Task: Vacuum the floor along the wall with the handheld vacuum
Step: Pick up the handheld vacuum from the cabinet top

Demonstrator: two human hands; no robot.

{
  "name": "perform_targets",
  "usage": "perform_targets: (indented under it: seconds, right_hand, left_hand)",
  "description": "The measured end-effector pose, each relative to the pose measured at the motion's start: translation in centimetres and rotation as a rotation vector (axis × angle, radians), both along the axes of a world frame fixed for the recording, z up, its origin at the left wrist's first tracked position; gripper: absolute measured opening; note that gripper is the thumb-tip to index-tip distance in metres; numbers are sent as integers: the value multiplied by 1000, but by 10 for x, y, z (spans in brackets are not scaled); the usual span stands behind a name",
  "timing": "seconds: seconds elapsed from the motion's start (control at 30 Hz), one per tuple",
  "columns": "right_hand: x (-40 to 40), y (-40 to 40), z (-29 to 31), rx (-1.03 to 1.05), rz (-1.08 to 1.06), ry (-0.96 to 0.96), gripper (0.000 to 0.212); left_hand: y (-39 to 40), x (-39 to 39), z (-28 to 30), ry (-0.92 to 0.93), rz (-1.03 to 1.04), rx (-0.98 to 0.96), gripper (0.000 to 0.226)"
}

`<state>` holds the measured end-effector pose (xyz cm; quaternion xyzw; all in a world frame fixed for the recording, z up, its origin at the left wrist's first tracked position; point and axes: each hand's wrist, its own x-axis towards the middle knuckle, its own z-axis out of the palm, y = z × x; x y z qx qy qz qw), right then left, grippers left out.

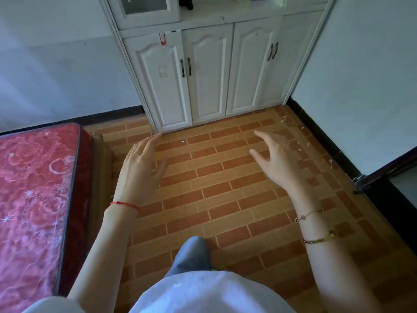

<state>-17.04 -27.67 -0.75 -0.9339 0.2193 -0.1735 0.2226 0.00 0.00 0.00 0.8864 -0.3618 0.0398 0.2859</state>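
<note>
Both my hands are held out in front of me over the floor (225, 199), well apart from each other and holding nothing; my left hand (141, 170) has its fingers straight and close together, palm turned down, the fingertips reaching toward the lower left corner of the white cabinet (203, 75); a thin red string (125, 204) circles that wrist; my right hand (276, 159) is spread wider, the fingers loosely extended and a little blurred, the thumb standing off to the inside; two gold bracelets (316, 227) sit on that forearm, one nearer the wrist and one further back; neither hand touches anything that I can see; the handheld vacuum is nowhere in view, so I cannot tell where it lies; beyond my right hand, toward the wall (361, 75) on that side, small pale scraps of debris (308, 143) lie scattered on the brick-patterned tiles beside the dark skirting board (327, 141); a few more specks lie between my hands, closer to the cabinet; left of my left hand stands a bed with a red floral mattress (33, 188); below my hands I see my white shirt (203, 294) and one knee in blue jeans (191, 256); to the right of my right forearm a dark door edge (383, 172) juts in.
</note>
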Motion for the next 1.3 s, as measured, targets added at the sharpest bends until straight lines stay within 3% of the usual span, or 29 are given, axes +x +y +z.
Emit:
perform_targets:
  seconds: [0.33,0.73,1.0,1.3]
  right_hand:
    - [69,-68,-29,83,-89,77,53]
    - [221,-198,6,-11,-204,39,52]
    - [280,-274,-14,122,-249,60,51]
    - [376,-410,-24,146,-213,90,50]
  left_hand:
    - [-79,89,-21,66,7,54,53]
    - [-237,250,3,18,-120,39,52]
    - [-330,320,-2,56,-200,78,51]
    - [-456,406,-15,61,-139,59,50]
